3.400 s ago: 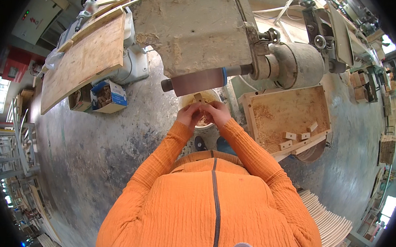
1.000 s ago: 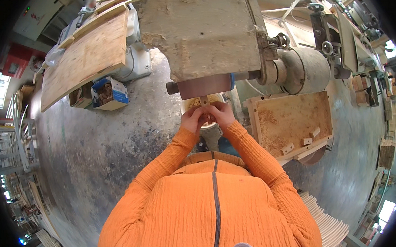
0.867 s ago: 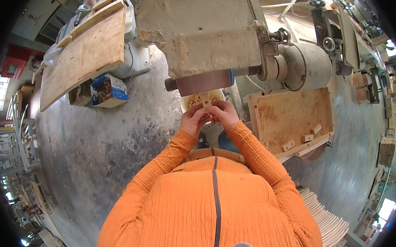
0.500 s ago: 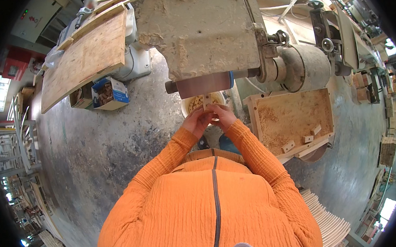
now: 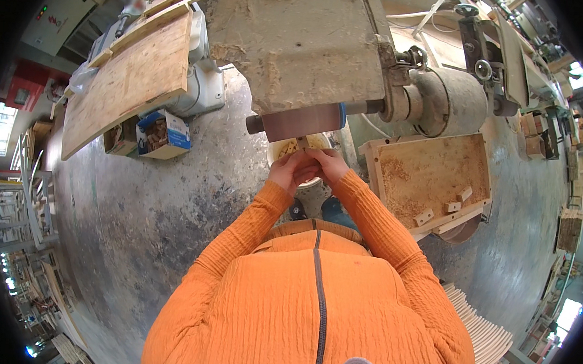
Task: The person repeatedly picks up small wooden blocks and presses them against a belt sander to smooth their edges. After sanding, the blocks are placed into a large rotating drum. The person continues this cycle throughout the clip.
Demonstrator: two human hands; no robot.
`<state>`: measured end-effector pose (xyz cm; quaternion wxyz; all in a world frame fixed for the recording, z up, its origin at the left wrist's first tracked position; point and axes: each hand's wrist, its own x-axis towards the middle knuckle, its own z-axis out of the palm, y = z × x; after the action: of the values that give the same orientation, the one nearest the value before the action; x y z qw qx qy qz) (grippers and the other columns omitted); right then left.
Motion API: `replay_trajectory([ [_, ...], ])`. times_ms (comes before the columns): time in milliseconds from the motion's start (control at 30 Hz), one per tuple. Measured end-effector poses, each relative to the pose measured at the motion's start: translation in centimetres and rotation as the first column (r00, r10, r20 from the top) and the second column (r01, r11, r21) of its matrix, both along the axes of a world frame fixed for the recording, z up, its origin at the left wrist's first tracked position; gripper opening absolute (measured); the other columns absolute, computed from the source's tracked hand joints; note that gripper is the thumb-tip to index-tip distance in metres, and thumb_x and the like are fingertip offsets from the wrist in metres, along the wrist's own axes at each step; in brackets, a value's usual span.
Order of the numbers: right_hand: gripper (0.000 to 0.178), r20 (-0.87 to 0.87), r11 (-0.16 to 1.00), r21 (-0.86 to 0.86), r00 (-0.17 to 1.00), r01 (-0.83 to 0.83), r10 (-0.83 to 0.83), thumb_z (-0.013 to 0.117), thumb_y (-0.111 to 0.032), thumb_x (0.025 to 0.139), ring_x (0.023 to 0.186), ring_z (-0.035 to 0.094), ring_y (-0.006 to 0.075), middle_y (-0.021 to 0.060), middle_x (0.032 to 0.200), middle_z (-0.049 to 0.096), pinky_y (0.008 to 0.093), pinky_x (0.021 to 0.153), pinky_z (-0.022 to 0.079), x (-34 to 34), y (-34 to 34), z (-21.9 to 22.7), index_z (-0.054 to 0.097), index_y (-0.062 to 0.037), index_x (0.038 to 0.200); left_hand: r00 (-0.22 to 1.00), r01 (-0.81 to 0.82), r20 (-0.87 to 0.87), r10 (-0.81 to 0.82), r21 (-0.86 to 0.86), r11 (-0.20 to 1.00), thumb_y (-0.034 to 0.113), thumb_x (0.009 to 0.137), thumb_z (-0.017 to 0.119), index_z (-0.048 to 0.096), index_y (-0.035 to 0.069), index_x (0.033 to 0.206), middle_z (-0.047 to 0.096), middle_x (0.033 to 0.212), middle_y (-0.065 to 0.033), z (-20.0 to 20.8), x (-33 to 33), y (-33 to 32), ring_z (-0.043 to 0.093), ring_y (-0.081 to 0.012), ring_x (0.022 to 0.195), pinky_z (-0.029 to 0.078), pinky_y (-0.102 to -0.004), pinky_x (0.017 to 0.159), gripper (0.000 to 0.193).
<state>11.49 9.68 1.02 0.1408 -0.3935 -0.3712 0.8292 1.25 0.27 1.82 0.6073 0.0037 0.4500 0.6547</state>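
Note:
Between the fingertips of both hands is a small wooden block (image 5: 303, 142), its far end at the lower edge of a reddish-brown sanding drum (image 5: 301, 122). Whether they touch cannot be told. My left hand (image 5: 288, 170) grips the block from the left with curled fingers. From the other side, my right hand (image 5: 329, 165) pinches it, and the two hands meet. Most of the block is hidden by the fingers. Below them stands a pale bucket (image 5: 272, 156) with small wooden pieces in it, partly covered by my hands.
The machine's dusty table (image 5: 299, 44) lies above the drum, with a round motor housing (image 5: 448, 101) to its right. A wooden tray (image 5: 454, 163) holds sawdust and three blocks. Leftward are a plywood board (image 5: 132, 84) and an open carton (image 5: 175, 138). Curved slats (image 5: 478, 327) are stacked at lower right.
Both hands have shifted slightly away from me, bringing the block up to the drum's lower edge. The view has tilted a little.

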Motion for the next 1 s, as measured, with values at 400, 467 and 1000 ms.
replay_trajectory([
  [400,0.035,-0.070,0.987,0.158,0.997,0.023,-0.012,0.055,-0.028,0.086,0.072,0.060,0.0127,0.0081,0.084,0.063,0.0234,0.061,0.049,1.1,-2.2,1.0,0.058,0.0058,0.096,0.968,0.048,-0.247,-0.044,0.011,0.999,0.019,0.088,0.054,0.053,-0.004,0.104,0.063,0.089,-0.0149,0.8,0.5,-1.1,0.065,-0.0213,0.073,0.055,-0.0284,0.064,0.028],
  [467,0.036,-0.072,0.985,0.174,0.997,0.005,0.007,0.055,-0.028,0.086,0.074,0.061,0.0131,0.0086,0.085,0.063,0.0240,0.063,0.049,1.7,-2.3,0.7,0.058,0.0066,0.097,0.966,0.086,-0.243,-0.084,-0.003,0.996,0.019,0.089,0.054,0.053,-0.004,0.104,0.064,0.088,-0.0147,0.8,0.4,-1.2,0.065,-0.0211,0.073,0.055,-0.0277,0.063,0.028],
  [1000,0.028,-0.020,0.920,0.391,0.999,-0.024,0.035,0.055,-0.025,0.085,0.071,0.054,0.0092,0.0034,0.079,0.060,0.0232,0.065,0.045,2.3,-2.3,0.1,0.059,0.0019,0.092,0.968,0.097,-0.235,-0.087,0.031,0.995,0.018,0.087,0.056,0.053,-0.001,0.110,0.063,0.092,-0.0106,-1.4,0.5,-1.4,0.064,-0.0176,0.076,0.054,-0.0274,0.060,0.030],
])
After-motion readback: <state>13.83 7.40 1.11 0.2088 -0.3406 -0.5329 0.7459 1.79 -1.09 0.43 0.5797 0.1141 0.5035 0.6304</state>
